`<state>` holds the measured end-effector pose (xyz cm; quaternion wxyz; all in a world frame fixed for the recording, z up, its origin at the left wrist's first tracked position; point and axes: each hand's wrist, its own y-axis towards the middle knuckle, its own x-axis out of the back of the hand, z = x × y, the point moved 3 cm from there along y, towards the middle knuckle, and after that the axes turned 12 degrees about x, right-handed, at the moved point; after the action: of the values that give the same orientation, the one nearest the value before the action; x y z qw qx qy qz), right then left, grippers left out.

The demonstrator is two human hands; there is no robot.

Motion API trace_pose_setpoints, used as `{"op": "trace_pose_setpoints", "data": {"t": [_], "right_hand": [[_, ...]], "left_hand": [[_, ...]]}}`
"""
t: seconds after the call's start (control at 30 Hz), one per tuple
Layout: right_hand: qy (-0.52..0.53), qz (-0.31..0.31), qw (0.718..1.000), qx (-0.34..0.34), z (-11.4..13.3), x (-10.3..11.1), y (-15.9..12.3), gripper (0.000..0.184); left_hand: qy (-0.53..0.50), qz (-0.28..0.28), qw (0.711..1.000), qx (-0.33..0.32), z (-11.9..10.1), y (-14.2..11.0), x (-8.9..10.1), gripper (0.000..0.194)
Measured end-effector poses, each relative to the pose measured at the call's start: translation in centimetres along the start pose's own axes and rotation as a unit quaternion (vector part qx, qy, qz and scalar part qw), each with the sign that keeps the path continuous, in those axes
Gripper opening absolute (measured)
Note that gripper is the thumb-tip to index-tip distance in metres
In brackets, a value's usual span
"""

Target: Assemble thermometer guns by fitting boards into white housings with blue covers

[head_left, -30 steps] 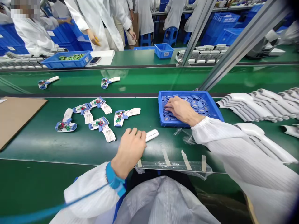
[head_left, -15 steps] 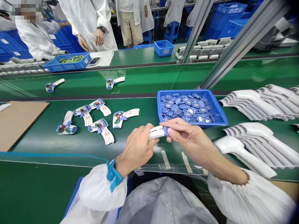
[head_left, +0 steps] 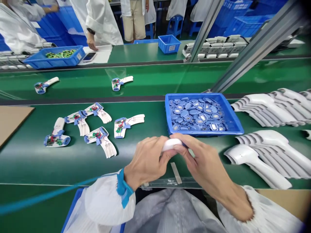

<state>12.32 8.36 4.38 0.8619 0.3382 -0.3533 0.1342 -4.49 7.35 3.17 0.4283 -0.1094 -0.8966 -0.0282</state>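
Note:
Both my hands meet over the front of the bench around a small white plastic housing [head_left: 172, 144] with a blue part at its right end. My left hand [head_left: 149, 158] wraps its fingers and thumb about the left side. With thumb and fingers, my right hand [head_left: 202, 158] pinches the right end, hiding most of the blue piece. Just beyond my hands stands a blue tray [head_left: 205, 132] full of blue oval plastic covers [head_left: 194, 112]. Left of my hands lie several open gun-shaped half housings [head_left: 123, 127] with circuit boards, wires and blue parts.
White empty shells [head_left: 261, 110] are nested in rows at right, with a single shell [head_left: 245, 154] in front. Two half housings lie on the green strip [head_left: 155, 79] behind. A metal post [head_left: 252, 45] slants at right. Cardboard [head_left: 13, 121] lies left. Across the bench, a person [head_left: 102, 24] stands.
The housing has been turned in my hands, so its rounded white end shows and less blue is visible. The view has shifted slightly. The person opposite has lowered a hand to the paper.

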Motion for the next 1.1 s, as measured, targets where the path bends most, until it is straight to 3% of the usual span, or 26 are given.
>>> {"op": "trace_pose_setpoints", "data": {"t": [0.07, 0.2, 0.33, 0.4, 0.53, 0.6, 0.67, 0.73, 0.83, 0.9, 0.93, 1.0, 1.07, 1.1], "right_hand": [[-0.010, 0.025, 1.000, 0.003, -0.1, 0.4, 0.1, 0.020], [-0.015, 0.054, 0.998, -0.005, 0.4, 0.8, -1.0, 0.021], [-0.063, 0.002, 0.997, -0.036, 1.4, 0.1, -3.2, 0.019], [-0.051, -0.005, 0.996, -0.068, 1.4, -0.5, -4.2, 0.020], [0.055, 0.080, 0.978, -0.185, -0.2, -1.9, -5.8, 0.033], [0.082, 0.109, 0.952, -0.274, -1.6, -2.3, -6.8, 0.042], [0.120, 0.123, 0.916, -0.363, -2.8, -2.8, -8.0, 0.050], [0.197, 0.139, 0.880, -0.409, -3.3, -3.4, -9.1, 0.055], [0.321, 0.176, 0.835, -0.410, -2.9, -3.8, -9.8, 0.057], [0.354, 0.223, 0.822, -0.387, -2.0, -3.7, -9.5, 0.059], [0.345, 0.245, 0.830, -0.363, -1.5, -3.6, -9.1, 0.059], [0.268, 0.254, 0.885, -0.283, -0.5, -3.2, -8.2, 0.053], [0.139, 0.235, 0.944, -0.187, 0.5, -3.1, -7.3, 0.042], [0.071, 0.230, 0.959, -0.148, 0.9, -3.3, -7.0, 0.040]], "left_hand": [[-0.029, -0.054, 0.998, 0.025, 0.5, -0.3, 0.0, 0.031], [-0.062, -0.215, 0.961, 0.161, 1.7, -1.0, -1.1, 0.038], [0.000, -0.300, 0.949, 0.094, 1.5, 0.1, -2.1, 0.047], [0.030, -0.264, 0.961, 0.075, 1.5, 1.0, -2.2, 0.048], [0.001, -0.104, 0.981, 0.163, 2.3, 0.4, -1.7, 0.044], [-0.063, -0.100, 0.979, 0.168, 2.1, -1.7, -1.5, 0.027], [-0.132, -0.138, 0.973, 0.131, 1.4, -4.3, -1.7, 0.023], [-0.207, -0.214, 0.947, 0.122, 0.8, -6.4, -2.3, 0.034], [-0.265, -0.380, 0.860, 0.213, 0.9, -7.5, -3.3, 0.054], [-0.258, -0.410, 0.837, 0.256, 1.1, -6.4, -3.8, 0.059], [-0.249, -0.396, 0.845, 0.261, 1.3, -5.4, -4.0, 0.060], [-0.223, -0.360, 0.867, 0.262, 1.7, -3.5, -4.1, 0.060], [-0.166, -0.356, 0.877, 0.277, 2.0, -1.9, -4.0, 0.060], [-0.130, -0.360, 0.880, 0.283, 2.1, -1.3, -3.9, 0.059]]}}
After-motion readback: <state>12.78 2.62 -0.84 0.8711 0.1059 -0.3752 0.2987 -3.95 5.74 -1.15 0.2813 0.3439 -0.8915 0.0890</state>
